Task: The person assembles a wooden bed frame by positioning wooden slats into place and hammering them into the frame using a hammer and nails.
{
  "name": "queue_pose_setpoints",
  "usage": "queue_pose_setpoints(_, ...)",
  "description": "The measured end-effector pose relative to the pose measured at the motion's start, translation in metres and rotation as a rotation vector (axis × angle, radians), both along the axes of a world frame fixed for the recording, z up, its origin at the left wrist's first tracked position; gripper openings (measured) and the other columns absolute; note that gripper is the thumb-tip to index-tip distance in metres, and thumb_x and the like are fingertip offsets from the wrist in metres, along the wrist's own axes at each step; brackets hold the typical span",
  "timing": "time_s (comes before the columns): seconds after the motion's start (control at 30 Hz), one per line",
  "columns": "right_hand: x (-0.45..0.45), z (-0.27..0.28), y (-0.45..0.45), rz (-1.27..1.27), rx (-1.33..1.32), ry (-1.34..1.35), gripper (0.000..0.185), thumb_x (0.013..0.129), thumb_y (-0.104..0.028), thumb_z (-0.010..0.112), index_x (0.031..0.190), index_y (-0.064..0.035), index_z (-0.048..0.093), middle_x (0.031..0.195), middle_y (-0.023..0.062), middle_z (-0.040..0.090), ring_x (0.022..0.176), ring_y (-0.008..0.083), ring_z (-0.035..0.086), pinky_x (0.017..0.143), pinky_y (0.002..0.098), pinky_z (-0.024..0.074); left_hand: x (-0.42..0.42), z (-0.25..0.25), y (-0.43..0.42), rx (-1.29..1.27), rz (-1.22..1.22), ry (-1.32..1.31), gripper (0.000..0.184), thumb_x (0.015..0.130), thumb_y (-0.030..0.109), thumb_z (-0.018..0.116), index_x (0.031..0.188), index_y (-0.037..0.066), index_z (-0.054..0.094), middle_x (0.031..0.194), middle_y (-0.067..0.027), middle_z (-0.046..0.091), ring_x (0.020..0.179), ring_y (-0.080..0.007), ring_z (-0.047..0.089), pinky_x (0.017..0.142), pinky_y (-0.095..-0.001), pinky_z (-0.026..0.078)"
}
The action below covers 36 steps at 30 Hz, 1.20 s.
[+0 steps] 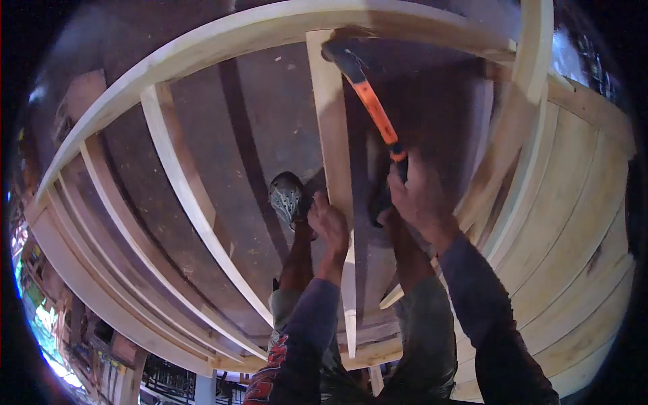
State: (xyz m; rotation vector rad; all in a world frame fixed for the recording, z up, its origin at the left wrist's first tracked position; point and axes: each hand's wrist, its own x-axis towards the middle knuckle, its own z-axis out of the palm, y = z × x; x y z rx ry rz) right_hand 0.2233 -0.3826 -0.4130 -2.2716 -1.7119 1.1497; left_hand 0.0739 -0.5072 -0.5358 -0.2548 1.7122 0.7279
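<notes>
Dim brown floor (277, 108), shown beneath an open timber frame; assorted clutter (71, 297) visible beyond the frame at far left, too blurred to be itemised.

Curved rail (223, 40), pale wood: carried in a broad arc across the top of the view.

Central slat (331, 128), pale wood: set lengthwise between the feet, its far end met by the underside of the arc.

Side slats (169, 142), several: spaced out to the left and joined to the same rail.

Boarded panel (567, 189), pale wood: placed at right, its boards laid edge to edge.

Hammer (372, 108), one, dark head and orange handle with dark grip: held aslant over the central slat's far end, just below the rail; whether wood is touched by the head cannot be told.

Right hand (420, 196): fingers wrapped around the hammer's grip.

Left hand (329, 223): fingers curled and clamped on the near-left edge of the central slat.

Patterned shoe (286, 196), grey: planted on the floor, left of the central slat.
</notes>
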Motion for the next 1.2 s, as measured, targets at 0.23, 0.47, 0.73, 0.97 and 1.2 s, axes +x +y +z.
queue_pose_setpoints(0.23,0.013,0.004,-0.107,-0.103,0.032,0.03,0.025,0.09,-0.017,0.062,0.108,-0.0003,0.056,0.086,0.0174,0.064,0.077,0.0324,0.065,0.071,0.0412,0.0501,0.005,0.006,-0.008,0.117,-0.157,0.193,0.044,0.099,0.042,0.043,0.088,0.002,0.059,0.075,-0.0037,0.052,0.065,-0.0162,0.049,0.056,-0.0321,0.041)
queue_pose_setpoints(0.47,0.008,0.032,-0.135,-0.349,-0.373,0.181,0.03,0.09,-0.019,0.06,0.114,-0.0015,0.054,0.093,0.0174,0.061,0.086,0.0307,0.06,0.078,0.04,0.0485,0.01,0.003,-0.001,0.126,-0.084,0.167,0.049,0.098,0.047,0.045,0.091,0.001,0.06,0.082,-0.0066,0.054,0.071,-0.0162,0.051,0.063,-0.0302,0.043)
queue_pose_setpoints(0.73,0.025,0.201,-0.172,-0.367,-0.448,0.127,0.032,0.09,-0.03,0.064,0.107,-0.0036,0.057,0.083,0.0061,0.063,0.071,0.0146,0.059,0.065,0.0334,0.0497,-0.038,0.091,0.062,0.63,-0.361,0.77,0.044,0.104,0.033,0.04,0.097,-0.002,0.066,0.093,-0.0136,0.066,0.088,-0.0235,0.059,0.078,-0.0388,0.045)
queue_pose_setpoints(0.97,0.063,0.301,-0.022,-0.207,-0.575,0.142,0.03,0.094,-0.028,0.061,0.112,-0.0074,0.05,0.072,0.0037,0.055,0.063,0.0128,0.055,0.059,0.0316,0.0479,-0.129,0.206,0.346,0.92,-0.831,1.295,0.031,0.1,0.025,0.045,0.102,0.003,0.067,0.088,-0.0202,0.065,0.084,-0.0402,0.062,0.081,-0.0517,0.044)
queue_pose_setpoints(1.2,0.018,0.26,0.291,-0.038,-0.157,0.149,0.036,0.095,-0.022,0.059,0.125,-0.0057,0.047,0.07,0.0026,0.05,0.062,0.0131,0.05,0.057,0.0319,0.0438,-0.127,0.177,0.411,0.048,-1.299,0.848,0.044,0.1,0.04,0.04,0.095,0.005,0.066,0.098,-0.023,0.07,0.093,-0.0403,0.068,0.081,-0.0505,0.055)
